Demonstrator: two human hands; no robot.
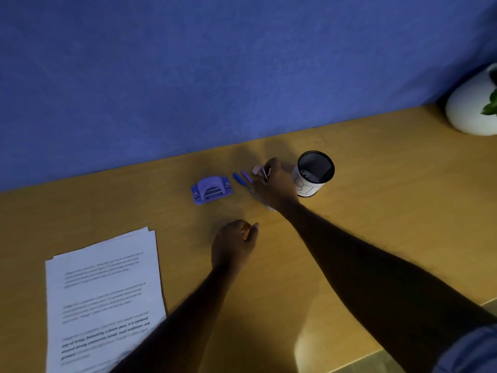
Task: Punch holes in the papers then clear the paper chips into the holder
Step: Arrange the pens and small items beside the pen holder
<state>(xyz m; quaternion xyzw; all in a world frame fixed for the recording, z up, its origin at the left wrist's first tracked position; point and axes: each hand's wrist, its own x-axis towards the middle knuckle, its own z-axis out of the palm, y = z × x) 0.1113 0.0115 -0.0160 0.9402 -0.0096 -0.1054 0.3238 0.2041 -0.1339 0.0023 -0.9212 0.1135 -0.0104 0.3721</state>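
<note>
A purple hole punch (211,189) sits on the wooden desk (363,189) near the blue wall. A stack of printed papers (105,297) lies at the front left. The black mesh holder (313,173), lined with white paper, stands to the right of the punch. My right hand (273,185) reaches between punch and holder and pinches a thin pen-like item among a blue pen (238,179), a purple pen (247,176) and a pink eraser (256,170). My left hand (234,244) hovers over the desk with its fingers loosely curled, holding nothing.
A white plant pot (469,109) with green leaves stands at the far right against the blue partition wall (215,71). The desk's front edge (376,356) runs along the lower right.
</note>
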